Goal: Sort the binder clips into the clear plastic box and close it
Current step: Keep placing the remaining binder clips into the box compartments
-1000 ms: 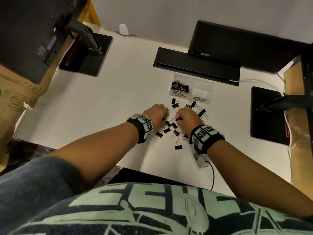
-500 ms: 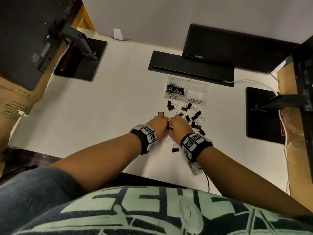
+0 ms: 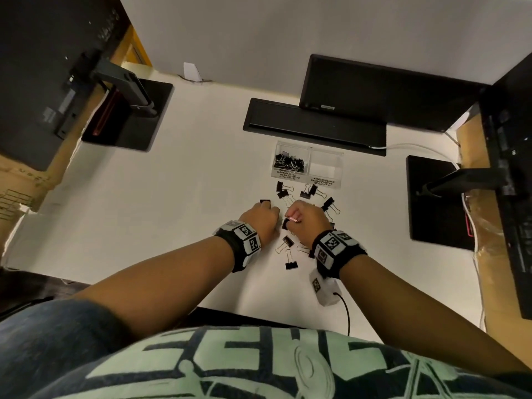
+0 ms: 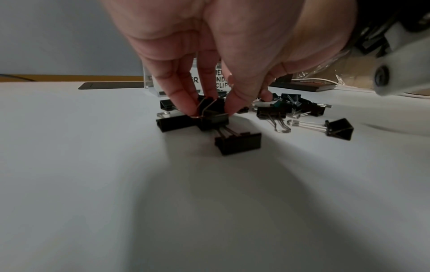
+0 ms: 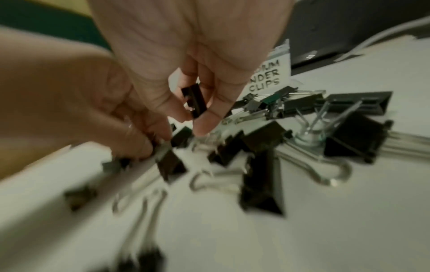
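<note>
Head view showed both hands down in the scattered binder clips point(image 3: 290, 254), just short of the clear plastic box point(image 3: 308, 165) (its medium half bare). The left hand point(image 4: 209, 55) pinched a wire handle; the right hand point(image 5: 186, 55) pinched 1 small clip point(image 5: 194, 100). Hooked handles could drag neighbours along. Folded black steel bodies, springy glossy wire loops, smooth white table point(image 3: 172, 197).
</note>
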Demonstrator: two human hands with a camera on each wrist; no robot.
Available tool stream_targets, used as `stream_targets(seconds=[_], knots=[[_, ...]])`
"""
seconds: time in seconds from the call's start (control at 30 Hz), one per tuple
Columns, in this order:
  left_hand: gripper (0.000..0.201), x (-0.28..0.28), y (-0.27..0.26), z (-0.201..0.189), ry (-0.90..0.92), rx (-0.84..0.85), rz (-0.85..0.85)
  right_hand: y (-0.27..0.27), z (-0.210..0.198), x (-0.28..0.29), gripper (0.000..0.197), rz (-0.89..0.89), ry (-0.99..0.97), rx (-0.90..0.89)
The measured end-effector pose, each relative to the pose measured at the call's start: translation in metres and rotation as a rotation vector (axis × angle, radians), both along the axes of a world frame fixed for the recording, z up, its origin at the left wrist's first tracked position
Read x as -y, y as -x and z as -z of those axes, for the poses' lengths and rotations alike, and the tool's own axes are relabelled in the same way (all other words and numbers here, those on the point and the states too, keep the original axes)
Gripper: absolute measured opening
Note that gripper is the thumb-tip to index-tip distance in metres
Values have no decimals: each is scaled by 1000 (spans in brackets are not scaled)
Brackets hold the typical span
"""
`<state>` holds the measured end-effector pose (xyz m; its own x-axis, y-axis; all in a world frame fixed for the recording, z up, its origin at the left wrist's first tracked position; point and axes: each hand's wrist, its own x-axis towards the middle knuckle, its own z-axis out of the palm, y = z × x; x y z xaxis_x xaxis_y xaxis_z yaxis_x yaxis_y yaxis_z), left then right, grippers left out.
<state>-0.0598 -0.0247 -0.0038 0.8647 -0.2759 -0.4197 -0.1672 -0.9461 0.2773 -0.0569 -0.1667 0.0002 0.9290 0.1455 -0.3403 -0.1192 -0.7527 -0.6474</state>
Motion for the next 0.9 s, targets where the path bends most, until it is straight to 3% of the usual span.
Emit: stream_targets(seconds=[0.13, 0.27, 0.43, 0.63, 0.73, 0.83, 0.9], knots=[[35, -3, -2, 1, -10, 1, 37, -33, -22, 19, 14, 251, -156, 39], [35, -3, -8, -1, 27, 31, 45, -80, -44, 41, 22, 316, -63, 145], [31, 9, -28, -14, 116, 89, -6, -104, -49, 46, 34, 220, 152, 113], [29, 33, -68, -38, 253, 72, -36, -90, -48, 57, 25, 280, 80, 184], [26, 52, -93, -49, 277, 118, -22, -70, -38, 66, 24, 282, 101, 136], [27, 68, -116, -57, 243, 157, 15, -45, -15, 69, 25, 135, 189, 26], [27, 78, -128, -60, 201, 169, 65, -31, -1, 70, 44, 7, 226, -17]])
